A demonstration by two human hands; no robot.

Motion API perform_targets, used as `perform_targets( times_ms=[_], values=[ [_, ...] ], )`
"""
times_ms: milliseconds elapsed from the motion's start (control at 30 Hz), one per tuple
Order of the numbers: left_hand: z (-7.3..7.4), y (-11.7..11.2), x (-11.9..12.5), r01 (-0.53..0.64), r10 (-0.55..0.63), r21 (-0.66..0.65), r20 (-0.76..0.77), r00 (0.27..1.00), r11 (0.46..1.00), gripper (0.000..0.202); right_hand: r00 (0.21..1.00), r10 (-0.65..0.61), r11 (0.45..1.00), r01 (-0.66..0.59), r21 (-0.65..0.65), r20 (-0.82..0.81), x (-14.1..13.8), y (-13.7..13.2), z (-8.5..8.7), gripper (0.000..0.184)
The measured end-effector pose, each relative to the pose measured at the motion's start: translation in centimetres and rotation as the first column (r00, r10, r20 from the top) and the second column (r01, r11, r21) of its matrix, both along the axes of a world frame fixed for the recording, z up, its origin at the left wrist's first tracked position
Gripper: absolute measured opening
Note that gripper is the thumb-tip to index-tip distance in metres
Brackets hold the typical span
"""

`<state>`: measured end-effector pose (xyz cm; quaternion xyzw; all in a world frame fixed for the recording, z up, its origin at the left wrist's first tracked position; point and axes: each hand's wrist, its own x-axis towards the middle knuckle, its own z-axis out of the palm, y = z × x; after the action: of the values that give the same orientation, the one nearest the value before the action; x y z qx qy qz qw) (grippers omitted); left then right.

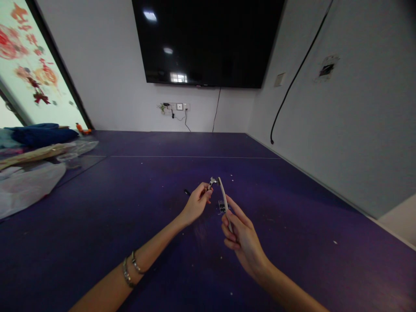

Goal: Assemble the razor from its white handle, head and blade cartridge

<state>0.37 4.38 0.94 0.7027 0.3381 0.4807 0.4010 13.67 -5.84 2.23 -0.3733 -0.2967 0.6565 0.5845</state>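
My left hand [196, 204] is closed around a small silver tool with a jaw-like head, which looks like a wrench [212, 181]. Its head meets or nearly meets the top end of a thin, pale, slightly curved strip [222, 190]. My right hand [242, 236] pinches the lower part of that strip between thumb and fingers and holds it nearly upright. Just behind the strip a small clear packet with something dark inside [222, 207] lies on the purple surface. A short black object [186, 192] shows beside my left hand; whether it joins the tool I cannot tell.
The wide purple surface [146, 208] reaches back to the wall, with small white specks on it. Folded blue cloth [43, 135] and plastic bags [29, 186] lie at the left. A large television [208, 43] hangs above sockets [179, 106]. A black cable [297, 71] dangles at right.
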Motion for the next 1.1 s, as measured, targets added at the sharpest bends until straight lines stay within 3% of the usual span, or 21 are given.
perform_targets(
  times_ms=[1100],
  values=[
    [-1.2,-0.5,0.5,0.085,-0.083,-0.033,0.048,0.995,0.996,0.019,0.995,-0.067,0.998,0.067,0.002,-0.075,-1.0,-0.5,-0.8,0.049]
  ],
)
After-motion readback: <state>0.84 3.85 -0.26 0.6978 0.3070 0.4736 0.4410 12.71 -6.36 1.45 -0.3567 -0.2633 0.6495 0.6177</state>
